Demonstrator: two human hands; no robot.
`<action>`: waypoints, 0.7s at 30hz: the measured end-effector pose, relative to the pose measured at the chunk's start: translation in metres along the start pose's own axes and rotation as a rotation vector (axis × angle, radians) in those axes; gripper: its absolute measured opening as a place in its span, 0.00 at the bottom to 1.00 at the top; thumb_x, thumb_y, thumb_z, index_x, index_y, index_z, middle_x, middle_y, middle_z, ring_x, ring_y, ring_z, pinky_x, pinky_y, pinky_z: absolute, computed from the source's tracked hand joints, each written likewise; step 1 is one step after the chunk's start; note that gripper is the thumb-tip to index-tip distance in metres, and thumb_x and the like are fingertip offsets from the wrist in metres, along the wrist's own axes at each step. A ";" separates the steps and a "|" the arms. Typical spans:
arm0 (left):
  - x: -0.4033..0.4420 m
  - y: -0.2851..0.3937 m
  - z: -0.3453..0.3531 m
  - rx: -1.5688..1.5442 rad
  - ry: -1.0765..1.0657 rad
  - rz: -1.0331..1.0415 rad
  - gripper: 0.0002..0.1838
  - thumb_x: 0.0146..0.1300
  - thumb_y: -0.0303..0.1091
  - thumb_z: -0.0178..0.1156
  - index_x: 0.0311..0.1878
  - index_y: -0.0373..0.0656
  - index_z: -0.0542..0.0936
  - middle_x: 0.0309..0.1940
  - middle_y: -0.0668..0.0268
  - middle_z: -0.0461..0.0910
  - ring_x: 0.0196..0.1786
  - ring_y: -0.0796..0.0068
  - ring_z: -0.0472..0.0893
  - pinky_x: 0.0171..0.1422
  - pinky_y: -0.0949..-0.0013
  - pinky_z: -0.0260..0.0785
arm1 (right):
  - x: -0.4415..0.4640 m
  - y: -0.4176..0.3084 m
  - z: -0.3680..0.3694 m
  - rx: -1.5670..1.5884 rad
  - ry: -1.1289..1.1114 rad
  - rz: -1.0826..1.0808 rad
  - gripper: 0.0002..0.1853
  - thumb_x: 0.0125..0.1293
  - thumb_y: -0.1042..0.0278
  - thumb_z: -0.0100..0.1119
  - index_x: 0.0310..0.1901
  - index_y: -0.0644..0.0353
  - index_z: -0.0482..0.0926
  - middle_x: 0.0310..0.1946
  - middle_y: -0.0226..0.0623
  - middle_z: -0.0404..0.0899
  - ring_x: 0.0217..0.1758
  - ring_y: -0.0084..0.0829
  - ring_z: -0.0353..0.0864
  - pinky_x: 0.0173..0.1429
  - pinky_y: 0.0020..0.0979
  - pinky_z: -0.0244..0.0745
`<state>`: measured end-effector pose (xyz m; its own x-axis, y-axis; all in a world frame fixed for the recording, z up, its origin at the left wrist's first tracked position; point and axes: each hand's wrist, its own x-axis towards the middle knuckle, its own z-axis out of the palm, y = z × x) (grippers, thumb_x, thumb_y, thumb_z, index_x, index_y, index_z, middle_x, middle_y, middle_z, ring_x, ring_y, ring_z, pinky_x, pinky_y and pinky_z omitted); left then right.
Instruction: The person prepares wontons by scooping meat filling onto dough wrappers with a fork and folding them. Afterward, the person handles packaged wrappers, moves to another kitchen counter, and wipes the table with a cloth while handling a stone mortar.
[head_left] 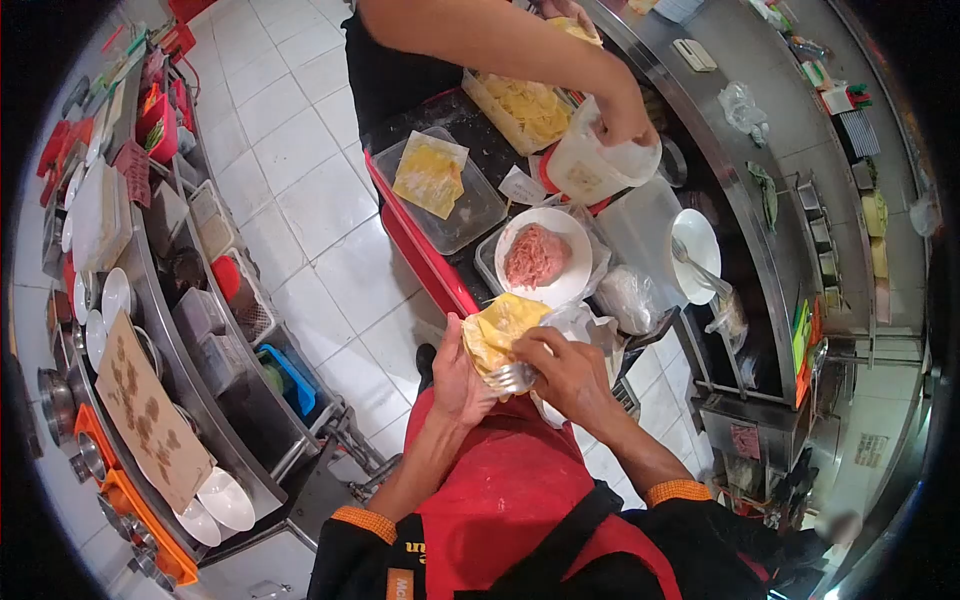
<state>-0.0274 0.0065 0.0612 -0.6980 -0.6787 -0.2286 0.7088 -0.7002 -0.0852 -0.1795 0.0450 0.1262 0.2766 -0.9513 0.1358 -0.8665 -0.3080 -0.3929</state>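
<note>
My left hand (462, 385) holds a yellow dough wrapper (500, 328), its floured surface facing up. A metal fork (512, 378) is in my right hand (568, 375), tines pointing left toward my left palm. The fingers of my right hand also touch the wrapper's right edge; whether filling lies inside is hidden. Just beyond both hands, a white bowl (578, 245) contains a mound of pink minced meat (537, 255). Farther left, a single yellow wrapper on paper (430, 175) lies on a clear plastic container (482, 205).
A co-worker's arm (520, 45) reaches into a white tub (590, 170). Near it stands a box of yellow wrappers (520, 110). To the right are a white bowl (697, 235) with utensils and a plastic-wrapped bundle (628, 298). Metal counters (205, 385) flank both sides.
</note>
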 end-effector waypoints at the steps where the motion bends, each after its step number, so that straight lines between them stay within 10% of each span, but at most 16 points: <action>1: 0.001 0.000 -0.005 0.001 -0.001 -0.002 0.35 0.73 0.58 0.37 0.66 0.33 0.64 0.61 0.50 0.71 0.61 0.57 0.74 0.66 0.55 0.67 | -0.002 -0.002 -0.001 -0.001 0.002 0.001 0.23 0.49 0.73 0.63 0.50 0.50 0.74 0.42 0.34 0.74 0.27 0.38 0.83 0.29 0.36 0.77; 15: -0.006 0.018 -0.017 -0.137 -0.125 0.303 0.24 0.74 0.47 0.37 0.68 0.48 0.66 0.69 0.57 0.63 0.71 0.52 0.62 0.74 0.42 0.52 | 0.002 -0.003 -0.043 0.275 -0.150 0.279 0.19 0.57 0.72 0.60 0.52 0.55 0.77 0.39 0.42 0.75 0.39 0.46 0.80 0.39 0.44 0.75; 21: -0.027 0.042 -0.037 -0.119 -0.171 0.326 0.43 0.62 0.65 0.51 0.74 0.50 0.55 0.72 0.58 0.57 0.72 0.49 0.59 0.74 0.41 0.50 | -0.013 0.062 0.017 -0.112 -0.035 0.477 0.21 0.61 0.75 0.52 0.58 0.55 0.74 0.39 0.47 0.76 0.38 0.47 0.81 0.40 0.47 0.74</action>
<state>0.0246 0.0036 0.0277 -0.4339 -0.8956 -0.0982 0.8962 -0.4178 -0.1491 -0.2295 0.0378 0.0847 -0.1496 -0.9865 -0.0666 -0.9389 0.1629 -0.3031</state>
